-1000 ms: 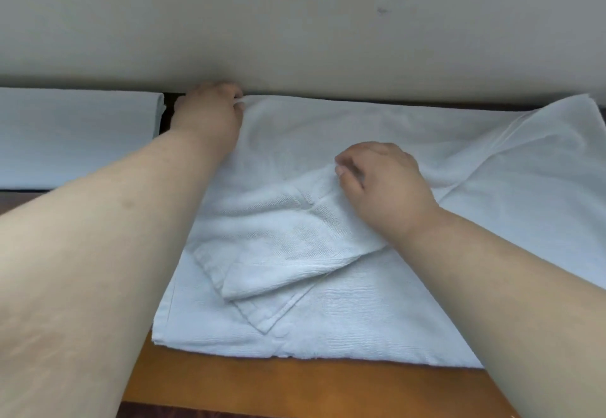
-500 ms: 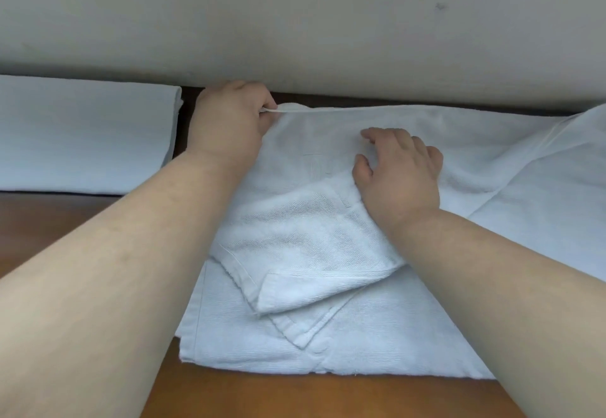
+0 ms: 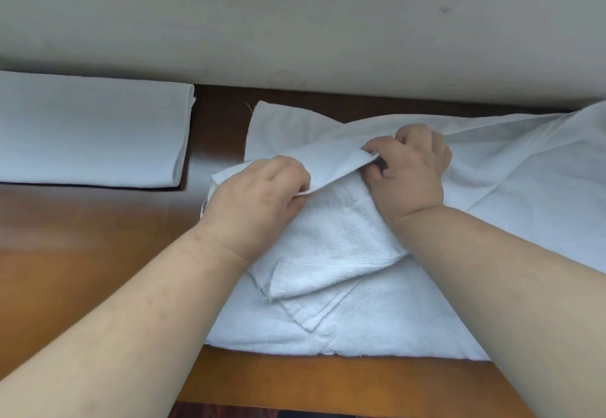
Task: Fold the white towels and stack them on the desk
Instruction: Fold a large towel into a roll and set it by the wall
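Observation:
A rumpled white towel (image 3: 334,240) lies on the wooden desk (image 3: 82,253), spread over a flatter white towel layer (image 3: 377,335). My left hand (image 3: 255,201) grips a folded edge of the towel at its left side. My right hand (image 3: 410,168) pinches the same lifted edge a little farther right. Between both hands the edge forms a raised flap. More white towel cloth (image 3: 541,188) spreads away to the right, partly covered by my right forearm.
A folded white towel (image 3: 88,129) lies flat at the back left of the desk. A pale wall (image 3: 295,24) runs along the desk's far edge. Bare wood shows at the left and along the front edge.
My left hand has pulled the towel's far left edge toward me. My right hand, flat on the towel before, now pinches that edge. The far corner of the lower towel is uncovered.

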`<state>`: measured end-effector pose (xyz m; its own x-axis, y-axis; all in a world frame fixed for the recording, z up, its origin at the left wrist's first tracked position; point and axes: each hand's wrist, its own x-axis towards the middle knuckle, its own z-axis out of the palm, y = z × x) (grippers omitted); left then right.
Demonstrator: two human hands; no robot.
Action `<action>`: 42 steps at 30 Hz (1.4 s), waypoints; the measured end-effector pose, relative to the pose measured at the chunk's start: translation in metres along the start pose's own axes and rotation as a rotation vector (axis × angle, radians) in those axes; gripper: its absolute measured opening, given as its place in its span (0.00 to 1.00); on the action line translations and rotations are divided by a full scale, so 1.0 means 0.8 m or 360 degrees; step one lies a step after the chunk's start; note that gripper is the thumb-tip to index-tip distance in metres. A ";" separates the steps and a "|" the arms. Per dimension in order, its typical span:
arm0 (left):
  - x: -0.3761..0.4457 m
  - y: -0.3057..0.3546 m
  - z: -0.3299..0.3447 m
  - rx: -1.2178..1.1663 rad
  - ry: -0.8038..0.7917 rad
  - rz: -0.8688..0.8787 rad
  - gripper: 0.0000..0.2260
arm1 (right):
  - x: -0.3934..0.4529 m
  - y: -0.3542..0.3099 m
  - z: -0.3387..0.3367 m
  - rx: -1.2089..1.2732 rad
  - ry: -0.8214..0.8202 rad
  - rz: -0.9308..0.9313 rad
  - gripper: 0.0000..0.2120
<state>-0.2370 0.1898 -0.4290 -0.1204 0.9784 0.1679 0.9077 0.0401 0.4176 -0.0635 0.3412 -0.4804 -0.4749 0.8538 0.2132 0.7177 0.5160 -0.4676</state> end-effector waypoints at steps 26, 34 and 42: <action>0.104 -0.082 0.045 -0.0255 -0.0033 -0.1484 0.22 | 0.082 -0.038 -0.022 0.0190 -0.0625 0.0194 0.16; 0.079 -0.066 0.034 -0.0454 0.0495 -0.1331 0.05 | 0.105 -0.057 -0.001 -0.0257 -0.1043 0.0100 0.13; 0.073 -0.067 0.025 -0.1109 0.0799 -0.1515 0.05 | 0.119 -0.080 0.006 0.0218 -0.0810 0.0463 0.05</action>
<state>-0.2849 0.2486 -0.4597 -0.8789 0.4331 -0.2000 -0.0022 0.4156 0.9096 -0.1575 0.3893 -0.4343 -0.4773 0.8008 -0.3618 0.7987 0.2237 -0.5586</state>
